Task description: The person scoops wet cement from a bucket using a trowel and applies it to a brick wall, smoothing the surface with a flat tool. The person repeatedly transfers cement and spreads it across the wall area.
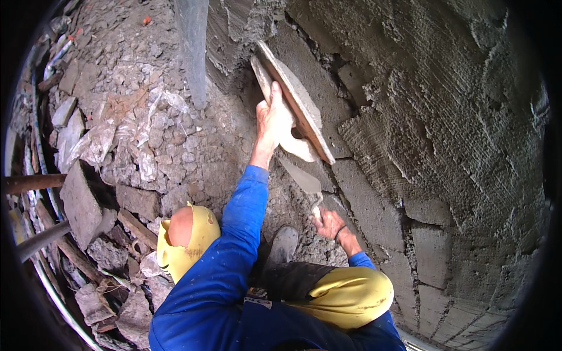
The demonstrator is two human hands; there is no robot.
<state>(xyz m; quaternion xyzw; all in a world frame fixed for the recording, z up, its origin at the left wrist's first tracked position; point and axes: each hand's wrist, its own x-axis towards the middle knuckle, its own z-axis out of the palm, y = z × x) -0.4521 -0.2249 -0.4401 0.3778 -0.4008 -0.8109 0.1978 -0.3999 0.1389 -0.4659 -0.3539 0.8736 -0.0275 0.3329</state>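
Note:
My left hand grips the handle of a plastering hawk, a flat board tipped nearly on edge close to the wall. Wet grey mortar coats its wall-facing side. Lower and to the right, my right hand is closed round the handle of a pointed trowel. The trowel's blade points up and left, just below the hawk's lower end. Beside both tools rises the block wall, partly covered with rough grey mortar.
Rubble and loose stones cover the ground to the left, with broken concrete pieces, sticks and pipes at the far left. A grey post stands at the top. My boot rests on the dirt between my arms.

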